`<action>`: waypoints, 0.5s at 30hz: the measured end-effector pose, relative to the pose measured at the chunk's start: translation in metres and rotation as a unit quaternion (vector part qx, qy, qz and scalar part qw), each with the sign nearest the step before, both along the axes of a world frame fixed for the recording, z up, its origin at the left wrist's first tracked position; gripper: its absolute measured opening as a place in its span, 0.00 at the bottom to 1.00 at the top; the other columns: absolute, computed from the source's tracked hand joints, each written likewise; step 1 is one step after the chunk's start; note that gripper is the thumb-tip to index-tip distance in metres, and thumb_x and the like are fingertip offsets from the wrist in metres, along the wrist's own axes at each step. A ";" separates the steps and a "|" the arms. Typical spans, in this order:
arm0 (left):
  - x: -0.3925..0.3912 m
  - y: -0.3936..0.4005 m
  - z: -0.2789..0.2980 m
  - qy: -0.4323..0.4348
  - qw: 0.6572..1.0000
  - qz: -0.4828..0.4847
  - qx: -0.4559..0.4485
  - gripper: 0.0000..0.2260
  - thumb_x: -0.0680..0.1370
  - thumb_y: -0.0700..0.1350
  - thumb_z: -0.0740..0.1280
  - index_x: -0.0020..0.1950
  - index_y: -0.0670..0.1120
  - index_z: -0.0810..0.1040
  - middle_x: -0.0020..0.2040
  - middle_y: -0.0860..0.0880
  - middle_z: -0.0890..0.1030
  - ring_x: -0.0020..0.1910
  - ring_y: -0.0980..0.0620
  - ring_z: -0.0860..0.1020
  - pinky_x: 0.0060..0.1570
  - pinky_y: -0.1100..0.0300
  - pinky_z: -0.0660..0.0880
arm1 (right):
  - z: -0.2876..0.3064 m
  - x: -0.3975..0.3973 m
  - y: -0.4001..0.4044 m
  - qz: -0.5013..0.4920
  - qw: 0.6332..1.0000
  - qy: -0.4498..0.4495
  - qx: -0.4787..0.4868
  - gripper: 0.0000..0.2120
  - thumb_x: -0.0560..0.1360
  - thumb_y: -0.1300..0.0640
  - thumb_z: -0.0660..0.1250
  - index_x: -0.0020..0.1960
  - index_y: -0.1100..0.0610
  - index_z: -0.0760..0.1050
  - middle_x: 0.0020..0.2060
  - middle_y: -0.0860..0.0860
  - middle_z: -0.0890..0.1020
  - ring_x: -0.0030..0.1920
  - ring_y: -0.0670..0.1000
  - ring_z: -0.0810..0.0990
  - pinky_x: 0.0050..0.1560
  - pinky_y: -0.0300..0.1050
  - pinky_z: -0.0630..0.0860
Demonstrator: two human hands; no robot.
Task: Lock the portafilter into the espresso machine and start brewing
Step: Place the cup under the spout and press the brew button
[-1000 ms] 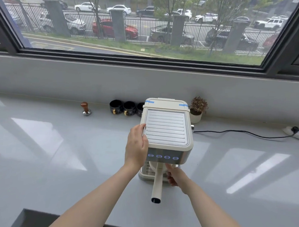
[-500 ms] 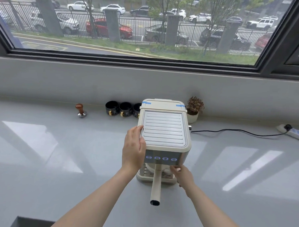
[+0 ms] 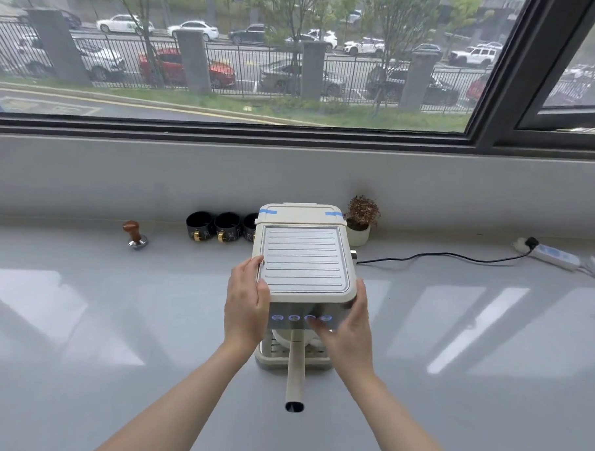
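On the pale grey bench (image 3: 89, 336) below the window, a cream espresso machine (image 3: 302, 259) stands with its ribbed metal top facing the camera. The left hand (image 3: 246, 304) is wrapped around the machine's left front corner, fingers curled over the top edge and palm against the side, gripping the body. The right hand (image 3: 348, 328) is at the right front corner, palm by the side and the thumb reaching across the front panel, where 4 blue-lit buttons (image 3: 302, 317) glow in a row; the thumb tip lies on or just at the 3rd and 4th buttons (blur hides whether it presses). This hand is partly open and grips nothing.

The portafilter (image 3: 294, 368) sits under the front panel, above the drip tray, its long cream handle pointing straight out towards the person and free of both hands.

Behind the machine, along the wall, stand 3 dark cups (image 3: 217, 227) to the left, a tamper (image 3: 135, 234) with a wooden knob further left, and a small potted plant (image 3: 360, 219) to the right. A black cable (image 3: 444, 255) runs from the machine's right side to a power strip (image 3: 551, 257).
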State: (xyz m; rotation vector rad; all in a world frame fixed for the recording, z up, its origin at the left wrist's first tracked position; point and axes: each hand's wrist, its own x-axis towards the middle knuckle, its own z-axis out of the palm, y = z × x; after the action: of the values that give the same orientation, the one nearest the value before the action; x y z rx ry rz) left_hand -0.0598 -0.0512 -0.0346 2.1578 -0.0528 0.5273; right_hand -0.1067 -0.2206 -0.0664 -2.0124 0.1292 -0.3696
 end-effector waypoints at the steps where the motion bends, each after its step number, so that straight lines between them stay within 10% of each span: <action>1: -0.001 -0.001 0.000 0.001 1.000 0.001 -0.004 0.22 0.75 0.49 0.49 0.66 0.47 0.69 0.63 0.49 0.73 0.63 0.52 0.69 0.59 0.60 0.65 | 0.000 0.000 0.002 -0.008 1.000 0.005 0.012 0.50 0.63 0.52 0.78 0.75 0.48 0.50 0.68 0.48 0.69 0.62 0.48 0.72 0.58 0.46 0.74; 15: -0.002 -0.001 0.000 0.004 1.000 -0.003 -0.004 0.22 0.75 0.49 0.48 0.66 0.48 0.68 0.64 0.48 0.72 0.63 0.52 0.69 0.59 0.60 0.65 | 0.000 -0.002 0.006 -0.041 0.998 0.018 0.047 0.50 0.62 0.56 0.79 0.73 0.42 0.50 0.67 0.45 0.70 0.61 0.43 0.71 0.54 0.44 0.73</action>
State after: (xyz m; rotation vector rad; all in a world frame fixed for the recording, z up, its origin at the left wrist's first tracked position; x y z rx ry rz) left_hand -0.0623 -0.0518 -0.0343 2.1513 -0.0523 0.5138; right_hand -0.1090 -0.2145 -0.0668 -1.9260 0.2481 -0.3740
